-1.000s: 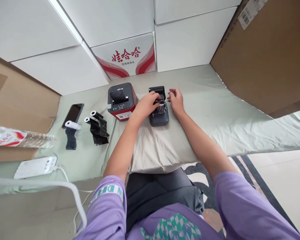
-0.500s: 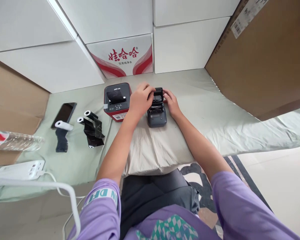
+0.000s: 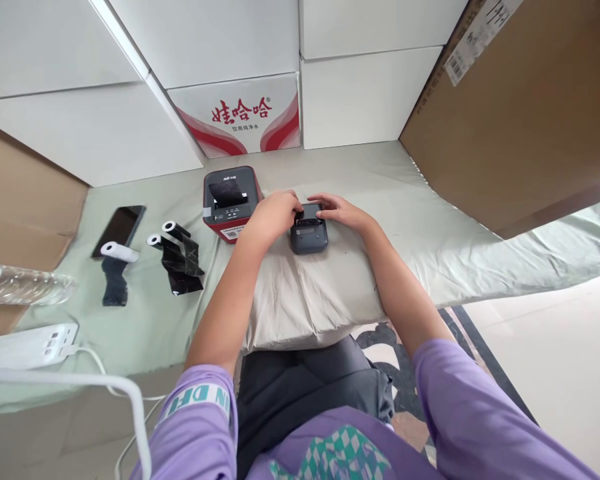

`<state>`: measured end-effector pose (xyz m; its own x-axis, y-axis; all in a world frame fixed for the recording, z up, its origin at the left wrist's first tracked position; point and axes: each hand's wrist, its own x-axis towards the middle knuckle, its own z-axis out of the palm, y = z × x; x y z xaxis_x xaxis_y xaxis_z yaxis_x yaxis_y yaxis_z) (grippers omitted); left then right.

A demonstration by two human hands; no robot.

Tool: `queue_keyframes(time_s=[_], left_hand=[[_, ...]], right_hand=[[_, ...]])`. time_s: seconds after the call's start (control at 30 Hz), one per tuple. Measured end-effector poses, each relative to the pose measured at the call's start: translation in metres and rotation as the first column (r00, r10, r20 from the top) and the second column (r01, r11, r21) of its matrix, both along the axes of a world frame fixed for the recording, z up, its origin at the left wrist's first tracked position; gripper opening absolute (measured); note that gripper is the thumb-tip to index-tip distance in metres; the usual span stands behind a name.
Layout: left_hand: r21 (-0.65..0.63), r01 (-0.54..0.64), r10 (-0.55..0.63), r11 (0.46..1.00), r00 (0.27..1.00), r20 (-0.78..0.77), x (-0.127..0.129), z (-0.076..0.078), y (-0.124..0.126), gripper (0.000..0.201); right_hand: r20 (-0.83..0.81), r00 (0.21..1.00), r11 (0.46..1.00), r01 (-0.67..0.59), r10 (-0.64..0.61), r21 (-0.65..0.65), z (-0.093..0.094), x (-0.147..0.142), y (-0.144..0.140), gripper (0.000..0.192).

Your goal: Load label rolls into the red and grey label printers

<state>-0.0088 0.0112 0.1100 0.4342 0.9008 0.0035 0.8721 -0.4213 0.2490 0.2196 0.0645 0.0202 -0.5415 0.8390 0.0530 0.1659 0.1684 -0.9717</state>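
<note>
Small dark grey printer [image 3: 309, 235] sits on a beige pillow [image 3: 310, 300], close to the pillow's far edge, lid down. Left hand [image 3: 273, 215] grips its far left corner, fingers curled over the lid. Right hand [image 3: 341, 211] lies flat across the far right of the lid, fingers extended and pressing on it. Red-and-grey printer [image 3: 230, 203] stands just left of the pillow on the green sheet [image 3: 430, 220]. Further left: two black ribbon rolls [image 3: 177, 257], one white-cored roll [image 3: 114, 267], a phone [image 3: 119, 230].

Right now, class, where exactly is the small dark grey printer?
In the head view, the small dark grey printer sits centre on the pillow, under both hands, just right of the red printer.
</note>
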Motion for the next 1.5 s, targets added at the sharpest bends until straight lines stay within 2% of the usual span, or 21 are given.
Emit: queue_keyframes(time_s=[0.1,0.23,0.37,0.53,0.63,0.73,0.8,0.83,0.93,1.03,1.2,1.3,1.5], left_hand=[[-0.009,-0.009,0.008,1.0,0.999,-0.043,0.005,-0.004,-0.007,0.04],[0.014,-0.022,0.024,1.0,0.989,-0.143,0.011,-0.004,-0.014,0.035],[0.031,-0.016,0.019,0.999,0.994,-0.111,0.01,-0.013,-0.02,0.036],[0.203,-0.124,0.104,0.971,0.989,0.103,0.007,-0.043,-0.042,0.054],[0.331,-0.23,0.137,0.915,0.949,0.283,-0.009,-0.052,-0.057,0.049],[0.436,-0.436,0.235,0.787,0.866,0.441,-0.043,-0.047,-0.063,0.036],[0.442,-0.562,0.33,0.699,0.802,0.497,-0.071,-0.041,-0.061,0.031],[0.425,-0.6,0.375,0.678,0.78,0.502,-0.085,-0.038,-0.06,0.03],[0.346,-0.637,0.476,0.689,0.758,0.446,-0.113,-0.032,-0.061,0.028],[0.328,-0.638,0.521,0.697,0.764,0.381,-0.122,-0.029,-0.068,0.027],[0.329,-0.608,0.538,0.722,0.794,0.283,-0.111,-0.027,-0.077,0.049],[0.327,-0.626,0.567,0.708,0.78,0.265,-0.103,-0.027,-0.076,0.061],[0.285,-0.648,0.611,0.706,0.761,0.218,-0.095,-0.024,-0.077,0.062]], right_hand=[[0.062,0.996,0.998,-0.06,0.058,0.019,0.003,0.003,0.002,0.058],[0.032,0.997,0.997,-0.073,0.072,0.025,-0.001,0.002,0.001,0.057],[-0.033,0.999,0.999,0.042,-0.041,0.013,-0.01,-0.005,-0.008,0.057],[-0.129,0.962,0.966,0.251,-0.242,0.061,-0.02,-0.013,-0.015,0.057],[-0.239,0.905,0.934,0.356,-0.351,-0.024,-0.023,-0.013,-0.014,0.057],[-0.295,0.858,0.907,0.406,-0.421,-0.114,-0.026,-0.013,-0.011,0.059],[-0.298,0.849,0.899,0.42,-0.437,-0.122,-0.027,-0.014,-0.009,0.059],[-0.294,0.849,0.898,0.424,-0.438,-0.114,-0.028,-0.014,-0.009,0.059],[-0.275,0.859,0.9,0.428,-0.433,-0.081,-0.028,-0.016,-0.009,0.06],[-0.244,0.868,0.901,0.429,-0.432,-0.067,-0.026,-0.016,-0.011,0.059],[-0.213,0.877,0.902,0.428,-0.43,-0.058,-0.024,-0.015,-0.013,0.059],[-0.197,0.879,0.9,0.434,-0.434,-0.048,-0.023,-0.015,-0.014,0.059],[-0.189,0.874,0.893,0.448,-0.448,-0.048,-0.021,-0.015,-0.016,0.055]])
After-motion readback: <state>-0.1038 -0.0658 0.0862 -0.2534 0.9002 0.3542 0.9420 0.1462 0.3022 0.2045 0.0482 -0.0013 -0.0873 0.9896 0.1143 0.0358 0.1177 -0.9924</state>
